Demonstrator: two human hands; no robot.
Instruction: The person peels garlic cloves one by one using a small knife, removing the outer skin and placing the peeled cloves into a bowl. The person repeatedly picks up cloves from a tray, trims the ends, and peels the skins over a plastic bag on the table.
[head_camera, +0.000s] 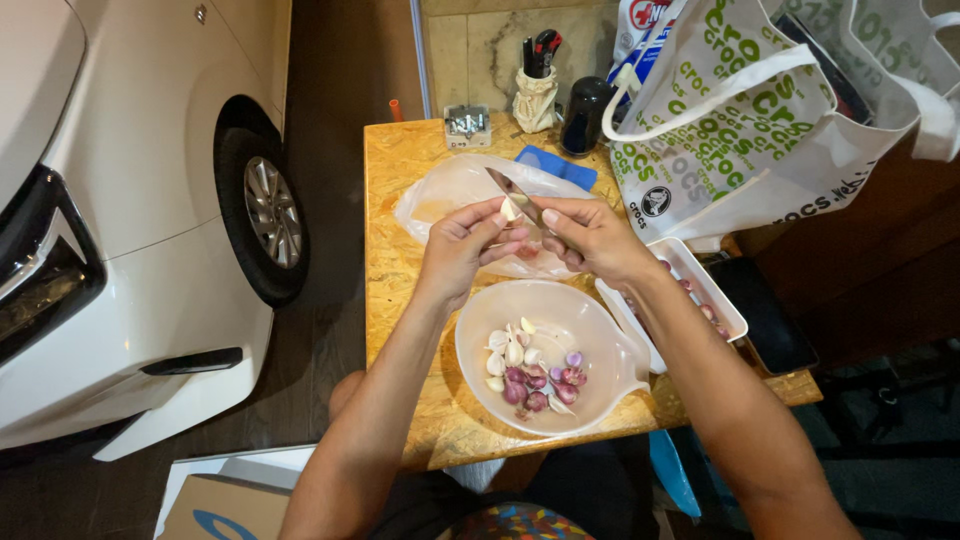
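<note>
My left hand (466, 243) pinches a pale garlic clove (510, 209) above the wooden table (400, 190). My right hand (590, 237) grips a small knife (510, 190), its blade pointing up and left and touching the clove. Below both hands stands a white plastic bowl (600, 335) holding several peeled garlic cloves and purple shallots (535, 385). Under the hands lies a clear plastic bag (450, 190).
A white rectangular tray (735, 320) with a few shallots sits right of the bowl. A large white tote bag (740, 110), a black cup (585, 115), a pen holder (536, 95) and a blue cloth (556, 165) crowd the table's far side. A white car (130, 220) stands close on the left.
</note>
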